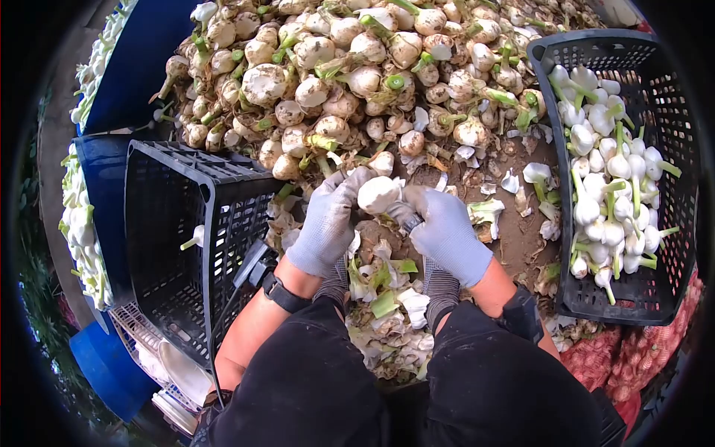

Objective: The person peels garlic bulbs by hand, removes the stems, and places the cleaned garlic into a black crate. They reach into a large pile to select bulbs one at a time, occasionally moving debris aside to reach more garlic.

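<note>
Both hands wear light grey gloves with soiled fingertips and meet in front of the knees. My left hand (pixel 329 220) has its fingers closed round the left side of a peeled white garlic bulb (pixel 378 194). On the bulb's right side my right hand (pixel 445 227) is closed, its fingers curled near a small dark object whose shape is hard to make out. Below the hands, loose skins and cut green stalks (pixel 385 304) cover the ground between the feet. Just beyond them rises a big heap of unpeeled, earthy garlic bulbs (pixel 339 89).
A black crate (pixel 538 56) with clean white garlic stands at the right, above red net sacks (pixel 622 361). At the left are another black crate (pixel 208 195) with one bulb inside, blue containers (pixel 112 212) with garlic behind, and a blue tub (pixel 112 369).
</note>
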{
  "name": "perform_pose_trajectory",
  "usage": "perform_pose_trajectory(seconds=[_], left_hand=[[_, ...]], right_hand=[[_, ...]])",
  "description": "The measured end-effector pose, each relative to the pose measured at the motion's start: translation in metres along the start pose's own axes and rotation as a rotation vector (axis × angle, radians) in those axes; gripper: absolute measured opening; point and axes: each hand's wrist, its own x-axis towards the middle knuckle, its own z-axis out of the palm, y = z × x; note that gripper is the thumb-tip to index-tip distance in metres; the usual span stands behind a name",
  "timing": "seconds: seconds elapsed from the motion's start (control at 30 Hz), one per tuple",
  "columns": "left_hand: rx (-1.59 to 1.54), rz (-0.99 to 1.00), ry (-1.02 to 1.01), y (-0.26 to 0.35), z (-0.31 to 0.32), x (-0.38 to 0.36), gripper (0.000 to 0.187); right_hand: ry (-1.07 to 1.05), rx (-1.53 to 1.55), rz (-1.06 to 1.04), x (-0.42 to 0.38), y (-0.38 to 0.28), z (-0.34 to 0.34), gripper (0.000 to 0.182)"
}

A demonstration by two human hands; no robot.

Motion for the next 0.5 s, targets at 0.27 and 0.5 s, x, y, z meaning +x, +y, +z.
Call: perform_pose_trajectory(seconds=[0.27,0.5], left_hand=[[0.174,0.113,0.117,0.024,0.049,0.003,0.032],[0.432,0.478,-0.271,0.09,0.104,-0.009,0.038]], right_hand=[[-0.699,0.456,0.172,-0.01,-0.028,-0.021,0.017],[0.108,-0.181,0.249,-0.001,0.028,-0.039,0.038]])
